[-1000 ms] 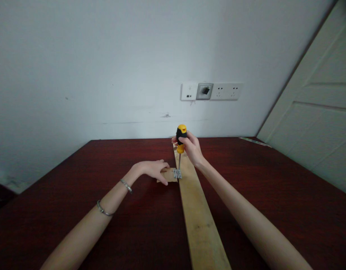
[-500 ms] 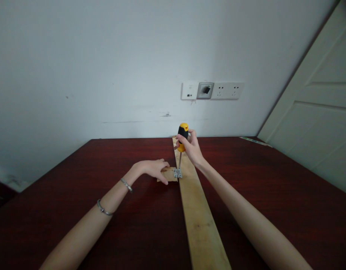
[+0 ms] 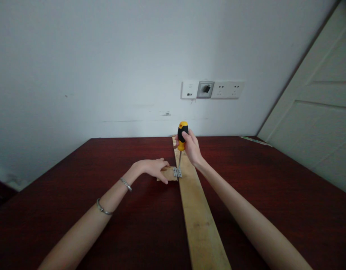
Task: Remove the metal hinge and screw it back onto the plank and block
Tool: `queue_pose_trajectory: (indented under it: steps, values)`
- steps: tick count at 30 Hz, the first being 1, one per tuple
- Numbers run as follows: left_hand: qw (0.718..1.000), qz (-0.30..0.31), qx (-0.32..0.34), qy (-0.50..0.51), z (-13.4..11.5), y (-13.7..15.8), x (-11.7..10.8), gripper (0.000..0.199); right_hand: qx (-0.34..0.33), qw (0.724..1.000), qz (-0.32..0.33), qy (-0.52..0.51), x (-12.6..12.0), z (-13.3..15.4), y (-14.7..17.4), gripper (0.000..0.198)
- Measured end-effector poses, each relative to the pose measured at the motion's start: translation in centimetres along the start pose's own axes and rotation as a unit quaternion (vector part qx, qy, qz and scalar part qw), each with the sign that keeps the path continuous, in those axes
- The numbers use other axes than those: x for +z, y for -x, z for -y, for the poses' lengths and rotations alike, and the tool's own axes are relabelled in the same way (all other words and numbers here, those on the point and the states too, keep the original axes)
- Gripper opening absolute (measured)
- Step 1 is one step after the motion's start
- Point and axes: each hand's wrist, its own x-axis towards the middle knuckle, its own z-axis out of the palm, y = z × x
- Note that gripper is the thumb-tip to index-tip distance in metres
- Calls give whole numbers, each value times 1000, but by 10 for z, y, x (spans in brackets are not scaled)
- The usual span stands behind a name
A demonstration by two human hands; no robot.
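Screwdriver (image 3: 182, 129), just one, stands nearly upright over one long board (image 3: 201, 221), the fingers of the right hand (image 3: 192, 149) closed round its handle and its tip down at the right leaf of one hinge (image 3: 179, 173); whether it sits in a screw is too small to tell. That hinge's two leaves span two pieces of wood, the board and one short block (image 3: 170, 174) to its left, on one dark red worktop (image 3: 246, 168). Fingers of the left hand (image 3: 154, 167), thumb spread wide, hold the block, and two bracelets (image 3: 126, 184) circle that arm.
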Motion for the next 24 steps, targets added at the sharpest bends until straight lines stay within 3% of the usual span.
queue_pose_trajectory:
  steps: [5,14,21,24]
  values:
    - [1000,1,-5,14,0,1,0,88,-19,999,-43,24,4,2,1,42]
    - [1000,2,8,11,-3,4,-3,81,-19,999,-45,-6,0,4,3,28]
    - [1000,1,17,11,-3,3,-3,79,-35,998,21,48,4,6,8,22]
    - [1000,0,10,17,-2,3,-2,80,-30,998,0,55,5,4,7,31]
